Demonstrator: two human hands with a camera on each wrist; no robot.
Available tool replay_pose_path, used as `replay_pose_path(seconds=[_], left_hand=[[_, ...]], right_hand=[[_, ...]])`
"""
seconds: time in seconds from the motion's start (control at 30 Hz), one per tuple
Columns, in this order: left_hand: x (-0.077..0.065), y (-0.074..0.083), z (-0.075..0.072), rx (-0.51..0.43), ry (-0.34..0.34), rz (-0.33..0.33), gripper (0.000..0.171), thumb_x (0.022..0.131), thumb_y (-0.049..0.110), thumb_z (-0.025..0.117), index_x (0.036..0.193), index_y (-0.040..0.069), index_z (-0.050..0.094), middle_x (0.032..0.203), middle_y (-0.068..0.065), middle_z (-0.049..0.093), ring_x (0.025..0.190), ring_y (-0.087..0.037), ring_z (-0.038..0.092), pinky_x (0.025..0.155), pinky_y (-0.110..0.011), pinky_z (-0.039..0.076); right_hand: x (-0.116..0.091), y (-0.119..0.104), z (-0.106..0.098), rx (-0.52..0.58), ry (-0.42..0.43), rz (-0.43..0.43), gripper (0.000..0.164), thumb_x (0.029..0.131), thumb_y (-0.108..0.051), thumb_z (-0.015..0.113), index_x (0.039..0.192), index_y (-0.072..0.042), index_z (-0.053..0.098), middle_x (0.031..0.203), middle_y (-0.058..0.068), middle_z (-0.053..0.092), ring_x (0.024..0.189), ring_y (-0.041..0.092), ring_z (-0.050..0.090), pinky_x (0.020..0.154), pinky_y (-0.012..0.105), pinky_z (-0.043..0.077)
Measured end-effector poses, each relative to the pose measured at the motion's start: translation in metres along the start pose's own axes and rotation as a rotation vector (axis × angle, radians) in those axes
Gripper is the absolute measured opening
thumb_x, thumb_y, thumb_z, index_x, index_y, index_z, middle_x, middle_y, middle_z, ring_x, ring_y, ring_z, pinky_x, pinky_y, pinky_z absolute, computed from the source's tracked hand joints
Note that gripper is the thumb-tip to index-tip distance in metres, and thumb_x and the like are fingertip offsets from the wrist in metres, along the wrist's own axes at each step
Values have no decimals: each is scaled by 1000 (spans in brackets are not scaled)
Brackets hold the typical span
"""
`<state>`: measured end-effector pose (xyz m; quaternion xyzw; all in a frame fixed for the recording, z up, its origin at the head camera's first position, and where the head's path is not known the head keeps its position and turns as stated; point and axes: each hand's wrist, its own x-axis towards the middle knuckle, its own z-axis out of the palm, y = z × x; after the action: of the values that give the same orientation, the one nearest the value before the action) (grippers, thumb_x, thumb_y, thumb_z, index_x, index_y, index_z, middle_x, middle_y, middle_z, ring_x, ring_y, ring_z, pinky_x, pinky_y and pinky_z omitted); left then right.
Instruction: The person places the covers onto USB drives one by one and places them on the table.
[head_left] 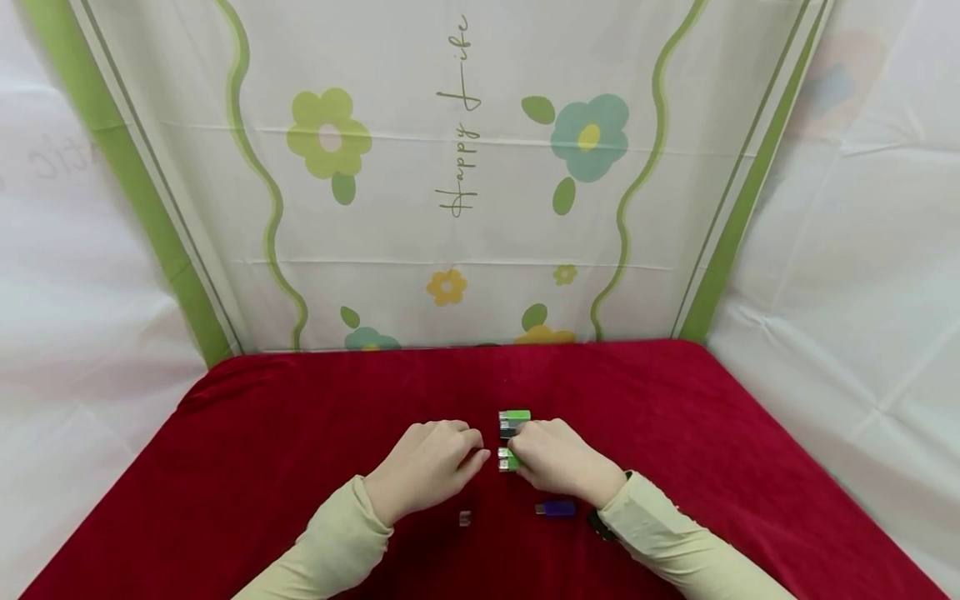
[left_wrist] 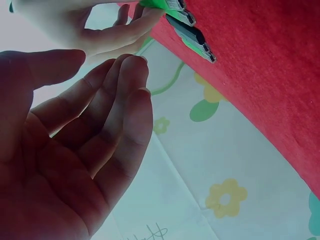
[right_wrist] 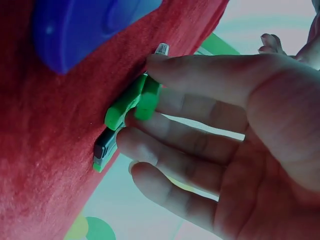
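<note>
My right hand (head_left: 558, 454) pinches a green USB stick (right_wrist: 148, 99) with thumb and fingertips, close to the red cloth. Right beside that stick lies another green USB stick (right_wrist: 122, 107). Farther back in the same row are a black USB stick (right_wrist: 104, 142) and one more green USB stick (head_left: 517, 415). Their metal plugs point left in the head view. My left hand (head_left: 431, 462) hovers left of the row, its fingers loosely bent with nothing in the palm (left_wrist: 55, 175).
A blue USB stick (head_left: 557, 508) lies in front of the right hand, near the wrist. A small clear piece (head_left: 465, 518), perhaps a cap, sits by the left wrist. Red cloth (head_left: 300, 417) covers the table; printed white curtains (head_left: 420, 208) enclose the back and sides.
</note>
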<state>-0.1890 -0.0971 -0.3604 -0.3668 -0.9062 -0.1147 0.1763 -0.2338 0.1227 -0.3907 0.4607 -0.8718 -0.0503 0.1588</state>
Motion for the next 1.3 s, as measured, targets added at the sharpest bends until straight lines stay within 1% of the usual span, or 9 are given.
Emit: replay_pose_path(seconds=[0.1, 0.2, 0.33, 0.47, 0.57, 0.7, 0.9, 1.07, 1.3], left_hand=[[-1, -1, 0, 5, -6, 0, 30, 92, 22, 69, 66, 20, 55, 58, 11, 34, 47, -3, 33, 41, -17, 30], [0, -2, 0, 7, -10, 4, 31, 92, 23, 69, 65, 20, 53, 58, 11, 35, 46, -3, 33, 40, -17, 30], [0, -2, -2, -6, -29, -2, 27, 91, 23, 70, 68, 19, 58, 59, 10, 40, 47, -3, 36, 41, -18, 32], [0, 0, -3, -22, -73, -26, 19, 91, 22, 71, 74, 16, 66, 64, 9, 50, 50, -2, 43, 44, -18, 37], [0, 2, -1, -23, -116, -33, 18, 91, 23, 71, 76, 16, 68, 66, 8, 54, 52, -2, 45, 45, -17, 39], [1, 3, 1, -8, -156, -31, 20, 92, 24, 70, 73, 17, 66, 63, 8, 50, 50, -2, 43, 45, -18, 38], [-2, 2, 2, 7, -164, -38, 22, 91, 23, 70, 71, 18, 64, 61, 9, 47, 50, -3, 41, 44, -19, 37], [-3, 0, 3, 16, -162, -28, 25, 92, 24, 69, 69, 18, 62, 60, 10, 45, 49, -3, 40, 43, -20, 35], [-4, 1, 2, 7, -170, -24, 26, 92, 23, 69, 68, 18, 62, 60, 10, 43, 48, -3, 39, 43, -19, 35]], right_hand=[[1, -1, -3, 9, -7, 14, 31, 76, -21, 83, 63, -19, 55, 64, -5, 50, 55, 12, 52, 44, 27, 41], [1, 0, -12, 50, -16, 22, 33, 74, -22, 85, 63, -19, 54, 62, -7, 48, 53, 11, 48, 44, 27, 41], [-2, 4, -28, 130, -83, 28, 35, 74, -22, 85, 63, -18, 52, 60, -10, 42, 51, 7, 40, 45, 26, 37], [-7, 7, -42, 207, -158, 38, 29, 76, -25, 83, 68, -15, 58, 62, -12, 41, 51, 5, 38, 47, 24, 37], [-12, 9, -47, 241, -162, 28, 26, 79, -28, 82, 71, -14, 61, 65, -12, 43, 53, 4, 39, 47, 22, 37], [-20, 12, -45, 259, -154, -7, 25, 82, -31, 80, 75, -15, 63, 69, -11, 49, 53, 3, 39, 47, 21, 37], [-29, 19, -39, 287, -195, -52, 28, 82, -40, 79, 81, -15, 68, 80, -9, 59, 59, 0, 44, 52, 21, 42], [-34, 23, -36, 305, -250, -56, 32, 76, -45, 83, 81, -16, 68, 77, -13, 55, 62, 0, 45, 54, 22, 43], [-36, 23, -29, 356, -344, -62, 30, 70, -38, 89, 77, -20, 66, 69, -17, 52, 61, -4, 45, 54, 19, 41]])
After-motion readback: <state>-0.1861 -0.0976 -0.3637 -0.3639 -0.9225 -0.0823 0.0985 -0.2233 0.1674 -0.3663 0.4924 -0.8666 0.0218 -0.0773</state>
